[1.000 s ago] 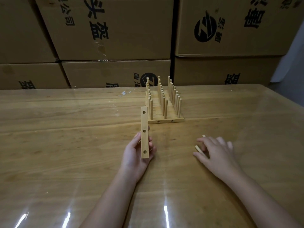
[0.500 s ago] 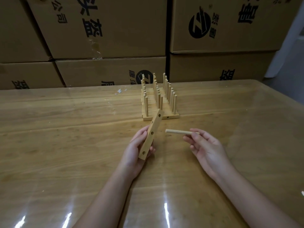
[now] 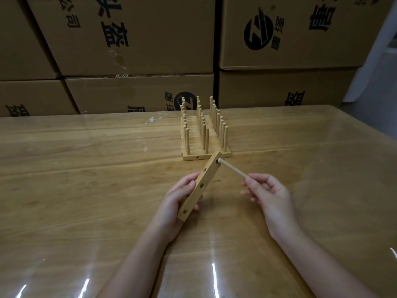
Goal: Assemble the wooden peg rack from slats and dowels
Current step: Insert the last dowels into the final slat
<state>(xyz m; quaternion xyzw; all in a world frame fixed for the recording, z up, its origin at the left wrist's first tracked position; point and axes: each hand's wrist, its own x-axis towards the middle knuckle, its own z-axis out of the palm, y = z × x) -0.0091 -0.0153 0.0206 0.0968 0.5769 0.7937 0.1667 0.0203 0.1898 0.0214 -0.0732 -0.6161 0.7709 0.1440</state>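
Note:
My left hand (image 3: pixel 176 203) grips a loose wooden slat (image 3: pixel 199 187) with several holes, tilted up and to the right above the table. My right hand (image 3: pixel 266 193) pinches a short dowel (image 3: pixel 233 169) by its near end. The dowel's far tip sits at the top hole of the slat. Behind them stands the partly built peg rack (image 3: pixel 204 134): joined slats lying flat with three rows of upright dowels. The slat's top end overlaps the rack's front right corner in view.
The wooden table (image 3: pixel 86 190) is covered by a glossy clear sheet with light glare near the front edge. Stacked printed cardboard boxes (image 3: pixel 139 39) wall off the far side. A small white scrap (image 3: pixel 153 120) lies left of the rack.
My right hand picked a dowel off the table and brought its tip to the slat's top hole. My left hand tilted the slat from upright over to the right.

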